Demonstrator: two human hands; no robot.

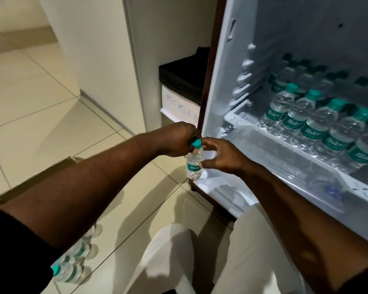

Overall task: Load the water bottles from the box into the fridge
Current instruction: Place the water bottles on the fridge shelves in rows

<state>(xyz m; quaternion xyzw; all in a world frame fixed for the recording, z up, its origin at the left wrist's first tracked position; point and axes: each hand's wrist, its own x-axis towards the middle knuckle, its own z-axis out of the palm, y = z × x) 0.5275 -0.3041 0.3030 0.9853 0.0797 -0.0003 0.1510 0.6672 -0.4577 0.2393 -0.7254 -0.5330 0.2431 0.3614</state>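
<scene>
Head view: left grip (179, 141) clamps a clear ribbed bottle (194, 167) by its teal cap; right grip (219, 155), fingers spread, thumb touching its label.

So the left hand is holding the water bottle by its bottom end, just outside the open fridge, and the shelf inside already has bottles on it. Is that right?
Not quite: the head view shows the left hand gripping the bottle at its teal cap, not its bottom end. The rest holds: it is just outside the open fridge, whose shelf already carries bottles.
</scene>
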